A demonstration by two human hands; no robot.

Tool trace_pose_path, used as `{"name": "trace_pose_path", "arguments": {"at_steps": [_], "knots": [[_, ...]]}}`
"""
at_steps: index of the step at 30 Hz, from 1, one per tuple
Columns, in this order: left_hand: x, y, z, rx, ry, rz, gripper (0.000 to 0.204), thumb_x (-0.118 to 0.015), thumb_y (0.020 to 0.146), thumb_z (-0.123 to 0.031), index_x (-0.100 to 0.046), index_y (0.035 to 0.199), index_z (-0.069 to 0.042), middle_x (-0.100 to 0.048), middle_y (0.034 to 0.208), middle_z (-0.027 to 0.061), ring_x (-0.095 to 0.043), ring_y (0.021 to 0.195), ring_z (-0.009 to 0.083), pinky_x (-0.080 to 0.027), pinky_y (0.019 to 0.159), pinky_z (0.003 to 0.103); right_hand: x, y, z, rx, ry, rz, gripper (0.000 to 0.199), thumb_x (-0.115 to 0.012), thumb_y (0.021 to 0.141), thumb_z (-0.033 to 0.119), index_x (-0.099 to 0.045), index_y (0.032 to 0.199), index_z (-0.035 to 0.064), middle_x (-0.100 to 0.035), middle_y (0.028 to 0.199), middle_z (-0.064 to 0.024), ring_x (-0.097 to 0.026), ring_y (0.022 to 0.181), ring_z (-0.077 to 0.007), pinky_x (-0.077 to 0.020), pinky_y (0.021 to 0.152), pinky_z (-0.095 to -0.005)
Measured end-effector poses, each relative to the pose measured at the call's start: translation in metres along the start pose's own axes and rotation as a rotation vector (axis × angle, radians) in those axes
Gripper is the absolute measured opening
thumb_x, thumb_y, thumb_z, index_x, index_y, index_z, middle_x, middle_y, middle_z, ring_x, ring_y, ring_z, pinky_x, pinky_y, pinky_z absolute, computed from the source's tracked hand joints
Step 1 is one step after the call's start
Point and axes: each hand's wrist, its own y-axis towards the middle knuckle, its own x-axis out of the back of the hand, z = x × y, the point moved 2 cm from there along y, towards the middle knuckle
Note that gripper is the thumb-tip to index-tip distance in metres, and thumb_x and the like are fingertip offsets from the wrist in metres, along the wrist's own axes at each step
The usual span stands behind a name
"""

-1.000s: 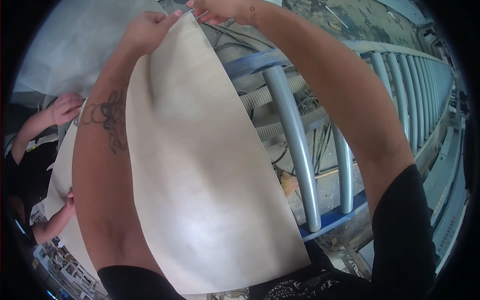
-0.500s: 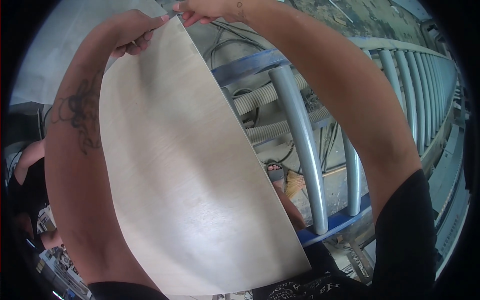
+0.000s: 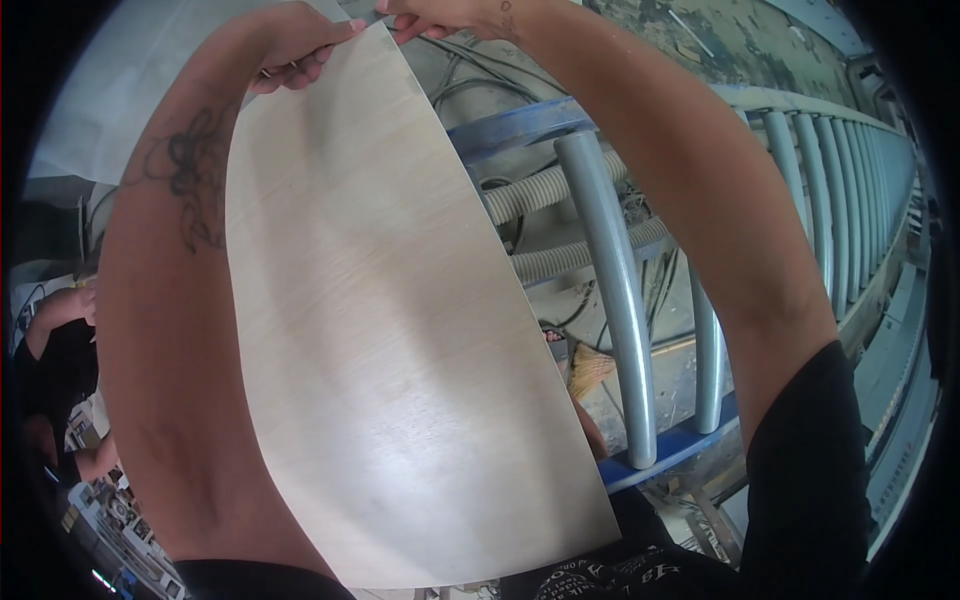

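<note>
Head view: the fingers [image 3: 300,72] of the left hand [image 3: 295,40] curl over the far top edge of a pale veneer sheet [image 3: 390,340], pinching it near its upper corner. The right hand [image 3: 450,15] grips the same corner from the other side, its fingertips pressed on the sheet's tip, just beside the left hand. Both arms reach straight out and up from the lower edge, the left forearm bearing a dark tattoo and lying along the sheet's left border, the right forearm crossing above the sheet's right border, a black sleeve at the upper arm. The sheet hangs from the two hands toward the person's body, broad and curved, its grain running lengthwise, covering the middle of the picture. Behind it to the right stand grey rollers [image 3: 610,300] in a blue frame [image 3: 520,125], with ribbed hoses [image 3: 540,195] beneath. At the far left, another person's arm [image 3: 60,305] shows, well apart from the sheet.
</note>
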Motion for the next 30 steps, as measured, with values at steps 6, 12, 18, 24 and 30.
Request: {"name": "trace_pose_path", "arguments": {"at_steps": [6, 12, 18, 24, 30], "knots": [[-0.002, 0.001, 0.005, -0.011, -0.050, -0.039, 0.062, -0.061, 0.093, -0.071, -0.050, 0.072, -0.014, -0.055, 0.065, 0.0000, -0.052, 0.052, 0.0116, -0.031, 0.046, 0.029, -0.012, -0.007, 0.006, -0.066, -0.068, -0.201, 0.021, -0.074, 0.092, 0.013, -0.071, 0.081, -0.0045, -0.072, 0.074, -0.0133, -0.070, 0.061, -0.0208, -0.0535, 0.047, -0.0308], [-0.002, 0.003, -0.001, -0.029, -0.075, -0.032, 0.060, -0.063, 0.092, -0.070, -0.051, 0.071, -0.015, -0.054, 0.063, -0.0021, -0.053, 0.052, 0.0104, -0.029, 0.045, 0.028, 0.008, -0.001, -0.009, 0.014, 0.156, 0.001, 0.021, -0.075, 0.091, 0.013, -0.071, 0.078, -0.0031, -0.070, 0.072, -0.0125, -0.069, 0.061, -0.0200, -0.0546, 0.051, -0.0305], [0.001, 0.005, -0.002, -0.029, -0.095, -0.030, 0.060, -0.065, 0.091, -0.070, -0.050, 0.070, -0.015, -0.054, 0.062, -0.0024, -0.052, 0.051, 0.0101, -0.029, 0.046, 0.028, 0.010, 0.001, -0.006, 0.022, 0.110, -0.019, 0.019, -0.076, 0.087, 0.012, -0.071, 0.077, -0.0027, -0.070, 0.071, -0.0118, -0.067, 0.059, -0.0180, -0.0531, 0.051, -0.0292], [-0.002, 0.005, 0.000, -0.030, -0.054, -0.030, 0.061, -0.065, 0.090, -0.071, -0.050, 0.070, -0.016, -0.055, 0.062, -0.0026, -0.051, 0.049, 0.0095, -0.031, 0.046, 0.027, 0.010, -0.008, -0.004, -0.021, 0.002, -0.030, 0.020, -0.076, 0.084, 0.016, -0.073, 0.076, -0.0017, -0.071, 0.071, -0.0100, -0.065, 0.056, -0.0161, -0.0520, 0.049, -0.0300], [0.001, 0.004, 0.004, -0.029, -0.051, -0.043, 0.060, -0.065, 0.091, -0.070, -0.050, 0.070, -0.015, -0.055, 0.062, -0.0022, -0.052, 0.050, 0.0091, -0.033, 0.047, 0.027, 0.005, -0.006, -0.003, 0.041, 0.009, -0.044, 0.021, -0.074, 0.084, 0.017, -0.073, 0.074, -0.0012, -0.070, 0.068, -0.0083, -0.063, 0.054, -0.0152, -0.0512, 0.050, -0.0289]]}}
